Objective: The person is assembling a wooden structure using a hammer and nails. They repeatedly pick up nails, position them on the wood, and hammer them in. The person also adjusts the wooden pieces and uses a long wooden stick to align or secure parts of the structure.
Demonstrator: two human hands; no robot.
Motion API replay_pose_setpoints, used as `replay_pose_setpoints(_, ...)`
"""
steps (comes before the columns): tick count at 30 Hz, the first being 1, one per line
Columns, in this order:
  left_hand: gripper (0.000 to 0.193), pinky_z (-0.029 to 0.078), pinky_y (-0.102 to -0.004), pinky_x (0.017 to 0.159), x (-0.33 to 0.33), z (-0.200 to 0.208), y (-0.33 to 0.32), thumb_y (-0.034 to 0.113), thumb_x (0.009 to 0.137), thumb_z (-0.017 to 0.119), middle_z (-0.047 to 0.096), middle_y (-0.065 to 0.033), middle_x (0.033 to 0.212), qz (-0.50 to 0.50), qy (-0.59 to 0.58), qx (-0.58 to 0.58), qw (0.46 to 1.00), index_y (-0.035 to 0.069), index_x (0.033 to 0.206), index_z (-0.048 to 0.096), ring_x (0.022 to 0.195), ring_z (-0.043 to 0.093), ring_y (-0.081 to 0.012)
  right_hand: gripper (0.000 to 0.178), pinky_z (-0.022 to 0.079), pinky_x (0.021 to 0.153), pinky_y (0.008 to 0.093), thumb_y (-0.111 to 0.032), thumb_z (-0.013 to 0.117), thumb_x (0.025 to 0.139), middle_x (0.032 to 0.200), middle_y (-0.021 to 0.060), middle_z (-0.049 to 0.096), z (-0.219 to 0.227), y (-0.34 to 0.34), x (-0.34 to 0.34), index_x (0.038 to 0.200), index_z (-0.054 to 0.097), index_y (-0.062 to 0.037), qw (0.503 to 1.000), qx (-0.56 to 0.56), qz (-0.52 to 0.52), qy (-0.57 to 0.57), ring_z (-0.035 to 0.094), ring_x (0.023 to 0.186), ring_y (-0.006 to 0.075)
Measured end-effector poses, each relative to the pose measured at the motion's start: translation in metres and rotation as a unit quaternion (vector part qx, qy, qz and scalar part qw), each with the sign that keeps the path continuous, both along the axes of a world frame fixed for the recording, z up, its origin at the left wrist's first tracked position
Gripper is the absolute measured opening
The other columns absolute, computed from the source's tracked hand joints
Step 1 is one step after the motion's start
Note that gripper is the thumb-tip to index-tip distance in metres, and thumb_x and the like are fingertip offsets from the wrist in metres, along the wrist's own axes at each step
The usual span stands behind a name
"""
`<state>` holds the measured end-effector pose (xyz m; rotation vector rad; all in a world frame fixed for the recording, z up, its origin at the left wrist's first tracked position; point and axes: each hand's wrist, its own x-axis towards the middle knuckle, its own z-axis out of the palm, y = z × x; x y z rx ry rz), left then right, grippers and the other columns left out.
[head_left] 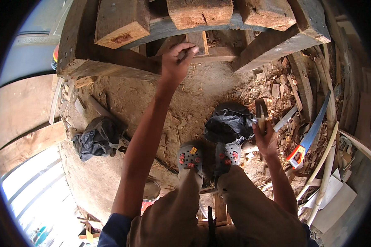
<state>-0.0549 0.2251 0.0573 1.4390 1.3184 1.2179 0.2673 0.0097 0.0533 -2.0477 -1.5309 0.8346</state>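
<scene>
One dark-headed, wooden-handled hammer [261,116] is gripped by right hand [266,139], head forward. Tan rectangular wooden board [197,40] is located just beyond nearer, curled left hand [177,62]; pinch can't be told.

Bright light [37,187] glares beside wooden panels [27,101] left of the dirt floor [90,177].

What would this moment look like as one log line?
left hand: curled near wooden frame, contact unclear | right hand: holding hammer | right side: saw, wood scraps | near shoes: black bag
</scene>
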Motion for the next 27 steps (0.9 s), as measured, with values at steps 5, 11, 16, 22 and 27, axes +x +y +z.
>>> replay_pose_setpoints(5,0.023,0.052,-0.0243,0.082,0.011,0.008,0.001,0.017,0.095,0.073,0.074,-0.0057,0.099,0.011,0.053,-0.036,0.998,-0.002,0.108,0.073,0.091,0.065,-0.0090,0.028,0.043,0.055,0.0325,-0.026,0.069,0.098,0.070,0.0059,0.061,0.034,0.001,-0.026,0.102,0.061,-0.0001,0.983,-0.080,-0.023,0.165,0.052,0.062,0.0107)
replay_pose_setpoints(11,0.019,0.049,-0.0243,0.070,0.012,0.000,0.003,0.014,0.093,0.075,0.073,-0.0072,0.087,0.016,0.044,0.052,0.998,-0.002,0.104,0.073,0.077,0.060,-0.0085,0.026,0.037,0.047,0.0250,-0.026,0.057,0.105,0.065,-0.0014,0.052,0.035,0.009,-0.044,0.109,0.059,0.0003,0.978,0.014,0.067,0.197,0.045,0.054,0.0047)
replay_pose_setpoints(16,0.018,0.050,-0.0254,0.072,0.017,0.001,0.001,0.012,0.092,0.075,0.073,-0.0106,0.087,0.035,0.030,-0.006,0.999,-0.003,0.102,0.073,0.077,0.062,-0.0117,0.027,0.034,0.047,0.0257,-0.025,0.049,0.108,0.065,-0.0021,0.048,0.048,0.026,-0.055,0.114,0.056,0.0011,0.973,0.042,0.104,0.200,0.042,0.054,0.0047)
replay_pose_setpoints(22,0.016,0.050,-0.0284,0.074,0.019,0.005,0.001,0.011,0.091,0.075,0.073,-0.0122,0.087,0.028,0.050,0.059,0.997,-0.002,0.101,0.073,0.078,0.064,-0.0152,0.026,0.031,0.046,0.0250,-0.026,0.050,0.108,0.064,-0.0026,0.047,0.048,0.032,-0.052,0.104,0.055,-0.0010,0.972,-0.015,0.088,0.216,0.041,0.053,0.0038)
replay_pose_setpoints(27,0.012,0.048,-0.0366,0.084,0.013,-0.012,0.005,0.009,0.086,0.076,0.073,-0.0126,0.089,0.030,0.106,0.096,0.989,0.002,0.096,0.074,0.085,0.064,-0.0274,0.026,0.034,0.046,0.0264,-0.027,0.052,0.107,0.061,-0.0009,0.050,0.070,0.050,-0.063,0.099,0.055,-0.0015,0.974,0.028,0.104,0.197,0.045,0.052,0.0049)
